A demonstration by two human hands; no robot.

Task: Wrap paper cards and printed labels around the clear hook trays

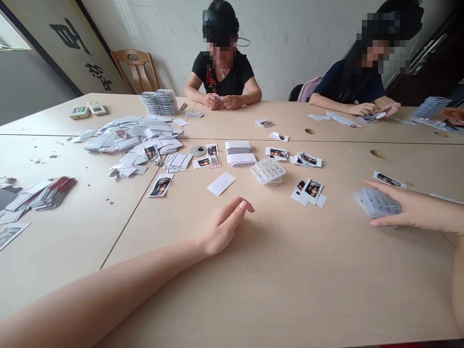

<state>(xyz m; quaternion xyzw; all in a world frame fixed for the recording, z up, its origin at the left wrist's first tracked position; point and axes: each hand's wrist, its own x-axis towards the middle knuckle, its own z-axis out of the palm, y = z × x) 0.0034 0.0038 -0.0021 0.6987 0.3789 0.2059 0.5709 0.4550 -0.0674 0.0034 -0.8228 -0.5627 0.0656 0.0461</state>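
My left hand (pixel 226 227) rests on the table with its fingers curled in and the thumb against the forefinger; nothing shows in it. A blank white card (pixel 221 184) lies just beyond it. At the right, my right hand (pixel 413 208) spans a small stack of clear plastic boxes (pixel 377 202), the thumb on the near side and the fingers on the far side. Another pair of clear plastic boxes (pixel 268 171) sits between my hands, farther back. Near these lie printed dark-picture cards (pixel 312 190) in a loose pile.
A large heap of white packets (pixel 134 137) covers the left middle of the table (pixel 290 290). Behind it stand stacked clear boxes (pixel 159 102). A stack of white cards (pixel 240 153) and a tape roll (pixel 198 151) lie ahead. Two people work across the table.
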